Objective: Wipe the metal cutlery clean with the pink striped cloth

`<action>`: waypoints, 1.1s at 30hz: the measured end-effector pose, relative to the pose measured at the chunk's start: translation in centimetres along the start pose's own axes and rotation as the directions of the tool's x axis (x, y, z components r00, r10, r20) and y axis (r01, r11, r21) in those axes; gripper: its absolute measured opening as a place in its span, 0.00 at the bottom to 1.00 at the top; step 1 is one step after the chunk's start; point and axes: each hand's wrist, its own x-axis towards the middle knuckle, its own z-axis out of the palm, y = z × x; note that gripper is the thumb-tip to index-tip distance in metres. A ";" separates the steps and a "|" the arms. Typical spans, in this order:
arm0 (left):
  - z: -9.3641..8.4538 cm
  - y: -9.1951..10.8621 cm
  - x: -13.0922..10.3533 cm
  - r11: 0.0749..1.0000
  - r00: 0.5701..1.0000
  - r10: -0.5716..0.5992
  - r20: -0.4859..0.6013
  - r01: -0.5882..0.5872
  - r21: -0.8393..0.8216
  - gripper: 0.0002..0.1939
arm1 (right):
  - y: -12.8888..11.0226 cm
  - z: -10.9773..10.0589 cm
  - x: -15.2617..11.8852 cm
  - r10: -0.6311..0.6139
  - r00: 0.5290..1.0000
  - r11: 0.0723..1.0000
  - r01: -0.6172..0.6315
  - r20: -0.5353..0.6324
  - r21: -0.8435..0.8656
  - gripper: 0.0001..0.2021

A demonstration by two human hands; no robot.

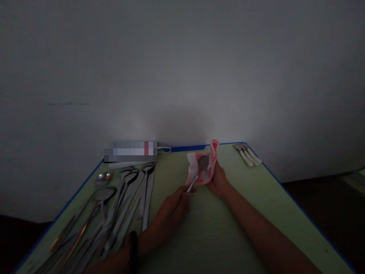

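My left hand (pixel 173 205) is closed around the handle of a metal spoon (pixel 203 163), held above the middle of the table. The spoon's bowl points away from me and lies against a pink and white cloth (pixel 193 167). Behind the cloth, my right hand (pixel 219 179) grips it from the right side; most of its fingers are hidden by the fabric. One corner of the cloth stands up above that hand. A dark band circles my left wrist.
Several spoons and other long metal utensils (pixel 125 205) lie in a pile on the left. Several white-handled forks (pixel 246 154) rest at the far right corner. A blurred box (pixel 131 151) with a white cable stands by the wall. The green table (pixel 245 236) has a blue edge.
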 end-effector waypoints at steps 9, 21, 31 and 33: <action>-0.5 0.1 0.6 0.997 0.997 -0.038 -0.071 0.042 0.058 0.18 | -1.5 0.7 -0.9 0.118 0.950 0.990 -0.136 0.288 0.042 0.22; -0.6 0.8 0.1 0.966 0.999 0.034 0.028 -0.040 0.254 0.18 | 0.1 0.3 -0.4 0.025 0.991 0.999 -0.021 0.129 -0.036 0.10; -0.7 0.5 0.2 0.938 0.982 0.022 0.187 -0.085 0.335 0.25 | 0.2 -0.2 0.2 -0.042 0.994 0.998 0.036 0.100 0.057 0.10; -0.8 0.5 0.4 0.937 0.987 0.043 0.156 -0.094 0.335 0.23 | 0.3 0.0 -0.1 -0.008 0.995 0.998 0.002 0.098 0.058 0.09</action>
